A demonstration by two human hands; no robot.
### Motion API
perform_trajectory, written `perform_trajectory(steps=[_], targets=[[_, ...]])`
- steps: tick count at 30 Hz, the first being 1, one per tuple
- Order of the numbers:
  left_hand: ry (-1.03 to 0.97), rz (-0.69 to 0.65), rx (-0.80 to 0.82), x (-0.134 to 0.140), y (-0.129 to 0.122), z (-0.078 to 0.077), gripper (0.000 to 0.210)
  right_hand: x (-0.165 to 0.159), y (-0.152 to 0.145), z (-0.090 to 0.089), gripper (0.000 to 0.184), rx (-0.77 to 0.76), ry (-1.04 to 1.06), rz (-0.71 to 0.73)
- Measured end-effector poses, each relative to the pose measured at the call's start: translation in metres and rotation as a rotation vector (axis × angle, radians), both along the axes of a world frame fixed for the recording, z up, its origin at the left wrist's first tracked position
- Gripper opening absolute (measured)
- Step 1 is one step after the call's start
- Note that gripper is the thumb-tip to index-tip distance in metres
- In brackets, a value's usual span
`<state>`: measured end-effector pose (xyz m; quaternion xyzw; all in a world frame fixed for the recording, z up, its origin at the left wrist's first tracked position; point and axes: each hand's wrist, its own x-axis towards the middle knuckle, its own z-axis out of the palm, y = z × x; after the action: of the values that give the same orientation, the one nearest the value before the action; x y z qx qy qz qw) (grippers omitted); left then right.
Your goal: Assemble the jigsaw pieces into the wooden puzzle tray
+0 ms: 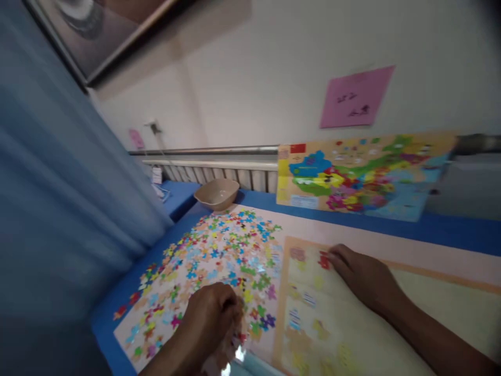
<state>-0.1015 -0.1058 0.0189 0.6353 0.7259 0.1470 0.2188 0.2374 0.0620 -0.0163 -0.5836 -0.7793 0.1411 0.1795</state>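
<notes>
My right hand (362,274) reaches over the pale puzzle board (352,324), its fingertips pinched at a red jigsaw piece (323,259) near the board's upper left corner. Closed fingers mark my left hand (209,316), which is over the scattered pieces just left of the board. Below its fingers is something shiny and partly see-through, too blurred to name. A wide spread of colourful jigsaw pieces (223,250) lies on a pale pink sheet (129,334). Several pieces and small printed patches show on the board's left part.
A beige bowl (217,194) stands behind the loose pieces. The colourful map picture (352,177) leans against the wall rail (219,150). A pink note (357,98) hangs above it. At left, a blue curtain (70,183) borders the blue-covered table (104,326).
</notes>
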Motion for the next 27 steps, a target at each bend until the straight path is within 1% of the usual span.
perform_trajectory(steps=[2,5,7,9,11,13,16,21,27], targets=[[0.145,0.174,-0.016,-0.050,-0.007,0.003,0.020,0.001,0.007,-0.006,0.036,-0.034,0.014,0.007],[0.255,0.331,-0.007,-0.118,-0.015,0.010,0.020,0.001,0.012,-0.008,0.039,-0.092,0.013,-0.008],[0.271,0.372,-0.007,-0.151,-0.017,0.009,0.020,0.000,0.012,-0.007,0.040,-0.121,0.003,-0.033],[0.256,0.355,-0.004,-0.170,-0.014,0.004,0.020,-0.002,0.011,-0.004,0.041,-0.145,-0.002,-0.048],[0.231,0.321,-0.002,-0.178,-0.008,-0.005,0.020,-0.003,0.010,-0.002,0.042,-0.160,-0.008,-0.056],[0.216,0.294,-0.003,-0.181,-0.002,-0.014,0.019,-0.004,0.010,-0.001,0.044,-0.168,-0.014,-0.061],[0.210,0.254,-0.012,-0.182,0.004,-0.021,0.019,-0.004,0.010,-0.002,0.047,-0.174,-0.021,-0.066],[0.220,0.178,-0.038,-0.186,0.004,-0.016,0.017,-0.002,0.009,-0.003,0.049,-0.174,-0.031,-0.070],[0.238,0.205,-0.042,-0.182,0.006,-0.014,0.015,-0.002,0.010,-0.002,0.048,-0.161,-0.021,-0.049]])
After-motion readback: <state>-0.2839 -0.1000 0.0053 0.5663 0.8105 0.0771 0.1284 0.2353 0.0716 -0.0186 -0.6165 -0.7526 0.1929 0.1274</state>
